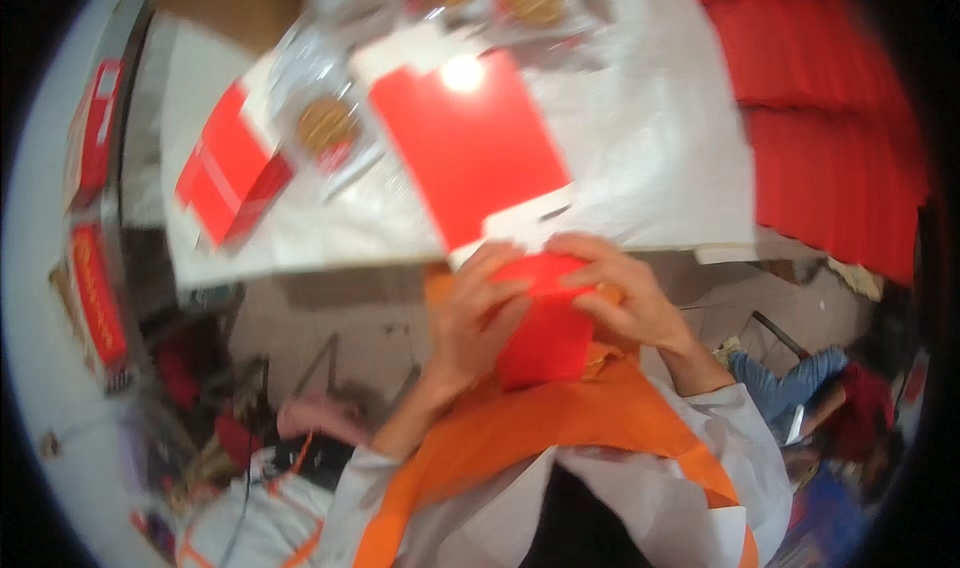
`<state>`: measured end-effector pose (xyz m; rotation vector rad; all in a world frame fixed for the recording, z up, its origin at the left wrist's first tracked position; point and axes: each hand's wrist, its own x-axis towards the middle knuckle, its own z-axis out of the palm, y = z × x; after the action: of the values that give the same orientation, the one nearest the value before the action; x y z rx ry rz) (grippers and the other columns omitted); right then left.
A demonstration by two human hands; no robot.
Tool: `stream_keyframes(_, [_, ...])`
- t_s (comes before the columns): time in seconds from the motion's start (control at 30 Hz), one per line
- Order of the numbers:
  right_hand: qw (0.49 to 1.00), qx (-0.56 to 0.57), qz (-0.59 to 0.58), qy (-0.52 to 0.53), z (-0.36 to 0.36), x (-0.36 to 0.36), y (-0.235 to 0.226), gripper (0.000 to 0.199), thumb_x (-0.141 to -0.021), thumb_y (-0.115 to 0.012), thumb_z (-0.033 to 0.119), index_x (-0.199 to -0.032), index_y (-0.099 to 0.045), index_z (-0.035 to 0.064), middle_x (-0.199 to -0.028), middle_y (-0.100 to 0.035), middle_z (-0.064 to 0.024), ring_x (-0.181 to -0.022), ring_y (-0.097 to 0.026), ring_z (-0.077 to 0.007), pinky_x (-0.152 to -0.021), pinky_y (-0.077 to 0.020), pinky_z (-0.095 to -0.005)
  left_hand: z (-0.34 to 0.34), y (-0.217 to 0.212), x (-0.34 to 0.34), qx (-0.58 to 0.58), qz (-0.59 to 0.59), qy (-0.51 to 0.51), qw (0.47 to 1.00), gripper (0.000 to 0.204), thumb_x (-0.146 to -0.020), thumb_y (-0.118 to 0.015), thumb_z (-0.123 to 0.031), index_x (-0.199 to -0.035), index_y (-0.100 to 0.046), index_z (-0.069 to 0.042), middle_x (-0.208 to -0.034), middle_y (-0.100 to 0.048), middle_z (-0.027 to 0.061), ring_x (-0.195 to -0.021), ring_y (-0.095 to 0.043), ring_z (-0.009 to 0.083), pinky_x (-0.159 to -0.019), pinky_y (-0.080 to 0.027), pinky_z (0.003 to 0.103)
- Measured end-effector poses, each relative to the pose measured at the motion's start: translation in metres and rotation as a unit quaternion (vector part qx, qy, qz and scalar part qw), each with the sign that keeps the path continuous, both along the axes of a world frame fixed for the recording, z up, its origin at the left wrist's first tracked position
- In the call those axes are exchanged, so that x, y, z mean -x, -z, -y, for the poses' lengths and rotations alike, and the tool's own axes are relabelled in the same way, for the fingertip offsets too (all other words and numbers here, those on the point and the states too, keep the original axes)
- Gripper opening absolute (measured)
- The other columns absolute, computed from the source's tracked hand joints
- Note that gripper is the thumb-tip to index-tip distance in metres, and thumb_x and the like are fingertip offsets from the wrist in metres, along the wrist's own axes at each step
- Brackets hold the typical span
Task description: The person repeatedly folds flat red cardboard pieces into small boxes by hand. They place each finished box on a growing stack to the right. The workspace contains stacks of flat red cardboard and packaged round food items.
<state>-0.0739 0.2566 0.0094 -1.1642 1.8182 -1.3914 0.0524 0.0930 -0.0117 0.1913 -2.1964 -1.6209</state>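
At the table's near edge, close to my orange apron, I hold a red cardboard box [548,336] between both hands. My left hand [475,308] presses on its left side with bent fingers. My right hand [622,293] is bent over its upper right part, fingers near the top edge. Just beyond the hands lies a larger red carton [465,143] with white flaps, and its near flap reaches my fingers. Some blur hides the exact fingertip contact.
A round brown food piece in clear plastic [328,126] lies left of the carton, beside a folded red box [235,173]. More wrapped pieces [535,6] lie at the back. Stacked red cartons [830,158] fill the right side. Other people sit lower left and right.
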Motion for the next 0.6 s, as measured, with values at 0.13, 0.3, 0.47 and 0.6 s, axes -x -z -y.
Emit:
stream_keyframes(0.13, [0.993,-0.095,0.002,-0.067,-0.011,0.032,-0.035,0.023,-0.077,-0.064,0.017,-0.092,-0.053,0.0042,-0.106,-0.054,-0.0128,-0.094,-0.054,-0.0288,-0.083,-0.0431,-0.0337,-0.004,-0.018,0.022,-0.078,0.017,0.079,0.994,0.013,-0.075,-0.062,0.002,-0.087,-0.059,-0.001,-0.113,-0.055,0.0177,-0.109,-0.051,0.0289,-0.092,-0.039,0.037])
stream_keyframes(0.3, [0.991,-0.098,0.028,0.084,-0.055,0.037,-0.054,0.031,-0.076,-0.065,0.016,-0.101,-0.052,0.0039,-0.1,-0.053,-0.0074,-0.09,-0.053,-0.0184,-0.08,-0.043,-0.0287,-0.013,-0.039,0.064,-0.082,-0.018,0.114,0.99,0.013,-0.079,-0.057,0.0,-0.092,-0.058,0.0,-0.122,-0.048,0.0187,-0.115,-0.045,0.0287,-0.096,-0.036,0.038])
stream_keyframes(0.47, [0.861,0.125,0.001,0.493,-0.145,0.034,-0.098,0.027,-0.082,-0.053,0.013,-0.108,-0.05,0.0066,-0.101,-0.053,-0.0023,-0.083,-0.052,-0.007,-0.068,-0.0444,-0.0203,-0.007,-0.042,0.064,-0.183,-0.051,0.038,0.981,0.02,-0.078,-0.051,0.006,-0.096,-0.057,0.0,-0.123,-0.047,0.0185,-0.114,-0.046,0.0266,-0.095,-0.036,0.036])
stream_keyframes(0.6, [0.706,0.25,0.025,0.662,-0.213,0.056,-0.144,0.037,-0.09,-0.046,0.033,-0.117,-0.046,0.0066,-0.111,-0.051,-0.0075,-0.088,-0.056,-0.0149,-0.068,-0.0485,-0.0284,-0.003,-0.032,0.062,-0.191,-0.03,0.032,0.981,0.016,-0.082,-0.048,0.002,-0.097,-0.056,0.0,-0.123,-0.047,0.0155,-0.112,-0.048,0.0237,-0.092,-0.039,0.034])
